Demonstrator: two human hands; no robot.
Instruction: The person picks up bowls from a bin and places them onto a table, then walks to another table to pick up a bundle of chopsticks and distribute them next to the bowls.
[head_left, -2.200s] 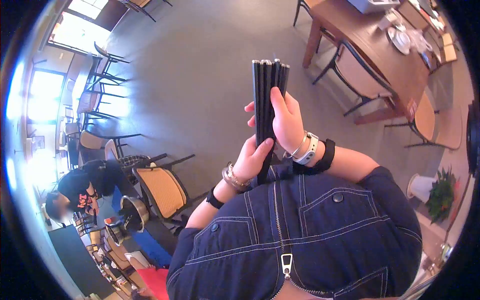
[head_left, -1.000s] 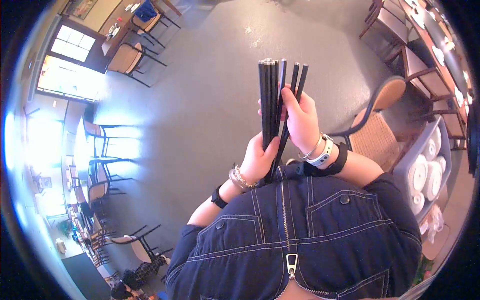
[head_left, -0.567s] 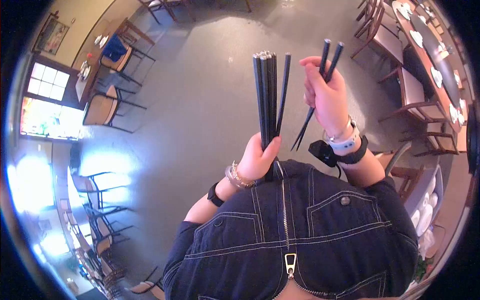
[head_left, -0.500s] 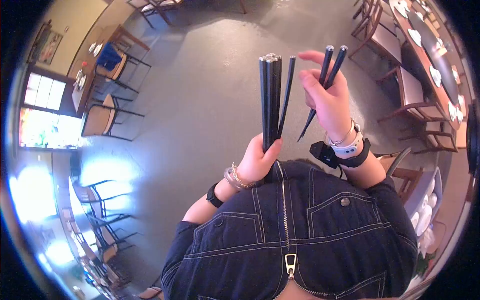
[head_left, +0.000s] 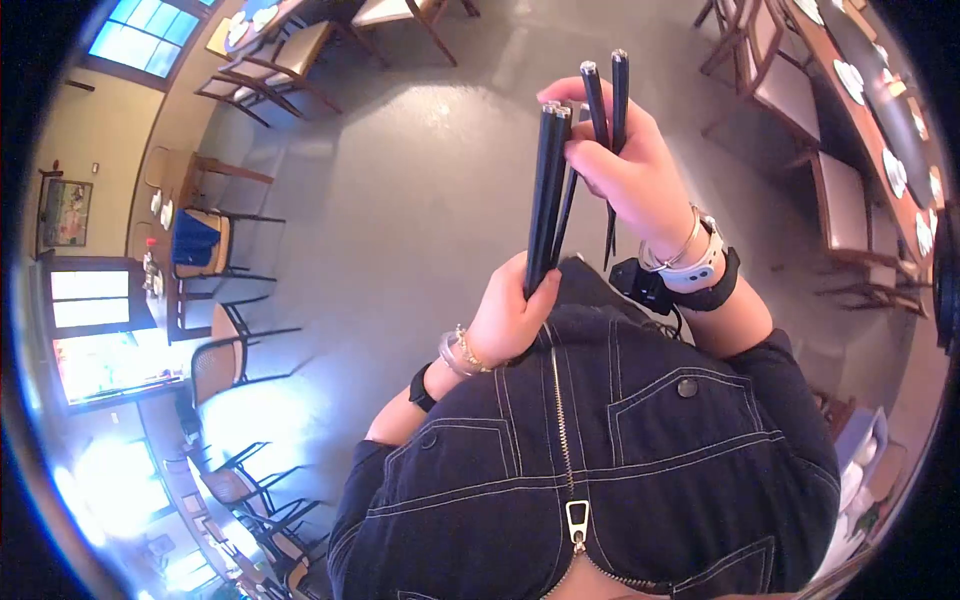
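Note:
My left hand point(head_left: 517, 308) is closed around the lower ends of a bundle of black chopsticks point(head_left: 546, 195), held upright with their silver-capped tops level. One chopstick in it leans a little apart on the right side. In my right hand point(head_left: 630, 165) are two black chopsticks point(head_left: 618, 100), silver caps up, their thin tips pointing down below the palm. The thumb and forefinger of that hand reach to the top of the bundle, right at the leaning chopstick. Bracelets and a dark band circle each wrist.
A long table point(head_left: 905, 190) set with white dishes and lined with chairs point(head_left: 780, 95) runs along the right. At left, chairs point(head_left: 220, 365) stand by smaller tables, one with a blue cloth point(head_left: 195, 238) on it. Grey floor point(head_left: 400, 200) lies beyond my hands. White dishes point(head_left: 860, 470) sit at lower right.
My right hand has moved left with its two chopsticks, from beside the bundle to its top. The view has turned slightly, so the furniture has shifted.

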